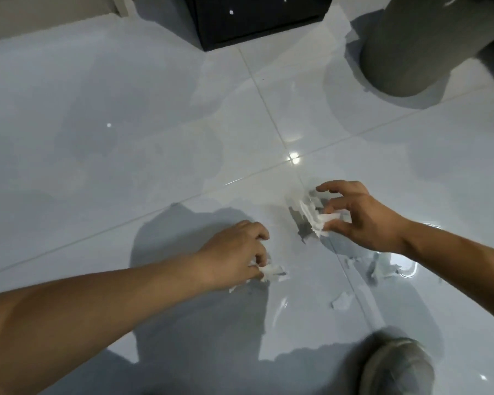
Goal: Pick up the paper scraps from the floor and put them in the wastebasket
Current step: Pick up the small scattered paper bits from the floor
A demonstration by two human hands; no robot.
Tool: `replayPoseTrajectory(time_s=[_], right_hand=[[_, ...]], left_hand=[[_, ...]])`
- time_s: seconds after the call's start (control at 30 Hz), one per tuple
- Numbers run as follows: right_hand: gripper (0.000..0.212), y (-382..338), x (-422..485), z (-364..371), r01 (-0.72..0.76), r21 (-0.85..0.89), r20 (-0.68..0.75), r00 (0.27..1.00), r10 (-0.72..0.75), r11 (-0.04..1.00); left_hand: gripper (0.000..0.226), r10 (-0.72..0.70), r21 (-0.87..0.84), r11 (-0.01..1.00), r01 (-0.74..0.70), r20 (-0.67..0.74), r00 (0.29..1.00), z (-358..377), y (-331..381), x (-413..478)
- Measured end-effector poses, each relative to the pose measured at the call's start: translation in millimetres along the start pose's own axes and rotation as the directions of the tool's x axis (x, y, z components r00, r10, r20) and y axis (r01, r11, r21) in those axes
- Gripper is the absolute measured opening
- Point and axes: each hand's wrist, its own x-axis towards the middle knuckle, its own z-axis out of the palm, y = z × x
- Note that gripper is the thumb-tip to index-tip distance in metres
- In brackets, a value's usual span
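Head view, looking down on a glossy pale tiled floor (97, 138). Left hand (234, 252) low over the tile, fingers curled in, pinching a crumpled white scrap (270, 271) between thumb and fingertips, the scrap touching or just off the floor (hard to tell which against the glare). Right hand (362, 218) raised a little, thumb and middle fingers closed on a larger torn scrap (315, 218), index finger lifted free above it. More scraps loose on the floor: a small one (342, 300) near the grout line, another cluster (382, 267) just below the right wrist, partly lost in reflections. A tiny fragment (234, 289) just beside the left hand. Grey round wastebasket (405, 52) standing at upper right, well apart from both hands, only its lower wall in frame, mouth out of view. Dark cabinet base (257, 18) at top centre; grey shoe tip (397, 366) at bottom right.

Step in hand, by the look of it: gathering, both hands loaded, nothing visibly binned. Next move likely calls for either tucking the held pieces into the palms to free fingertips for the remaining bits, or carrying both handfuls up and right to the basket. Thin paper on slick tile: needs a fingernail-edge lift, not a flat press.
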Motion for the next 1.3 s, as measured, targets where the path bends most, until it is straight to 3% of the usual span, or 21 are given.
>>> replayPoseTrajectory(time_s=[0.17, 0.23, 0.37, 0.47, 0.57, 0.7, 0.9, 1.1, 1.3], right_hand=[[0.012, 24.0, -16.6, 32.7, 0.074, -0.101, -0.016, 0.997, -0.076, 0.992], [0.009, 20.6, -13.3, 45.5, 0.113, -0.098, -0.061, 0.991, -0.12, 0.989], [0.013, 15.2, -9.8, 57.4, 0.117, -0.032, -0.113, 0.986, -0.12, 0.993], [0.014, 13.5, -10.0, 45.1, -0.016, 0.131, -0.15, 0.988, 0.036, 0.991], [0.014, 18.2, -17.3, 13.8, -0.172, 0.332, -0.211, 0.945, 0.251, 0.928], [0.014, 39.6, -35.6, -36.1, -0.253, 0.424, -0.27, 0.881, 0.388, 0.87], [0.018, 57.6, -66.9, -50.2, -0.323, 0.516, -0.266, 0.82, 0.506, 0.794], [0.02, 57.1, -87.5, -20.2, -0.334, 0.555, -0.259, 0.801, 0.54, 0.762], [0.021, 49.6, -95.6, -0.7, -0.314, 0.573, -0.262, 0.805, 0.532, 0.757]], left_hand=[[0.007, 0.24, 0.264, 0.929, -0.258, 0.1, 0.966, 22.0, 8.3, 19.7], [0.003, 0.226, 0.26, 0.932, -0.251, 0.124, 0.966, 25.0, 10.5, 21.8], [0.005, 0.061, 0.172, 0.981, -0.085, 0.143, 0.988, 22.5, 18.9, 30.5], [0.011, -0.017, 0.043, 0.999, 0.011, 0.126, 0.992, 13.4, 20.1, 36.7], [0.017, -0.043, -0.092, 0.994, 0.054, 0.114, 0.992, -2.5, 24.2, 46.1], [0.029, -0.067, -0.15, 0.986, 0.079, 0.084, 0.994, -29.8, 30.4, 64.5], [0.041, -0.051, 0.043, 0.998, 0.037, 0.395, 0.917, -3.2, 44.2, 71.3], [0.019, -0.029, 0.249, 0.966, -0.062, 0.346, 0.938, 20.8, 48.7, 74.9], [0.014, 0.004, 0.345, 0.925, -0.16, 0.412, 0.911, 27.5, 48.3, 75.3]])
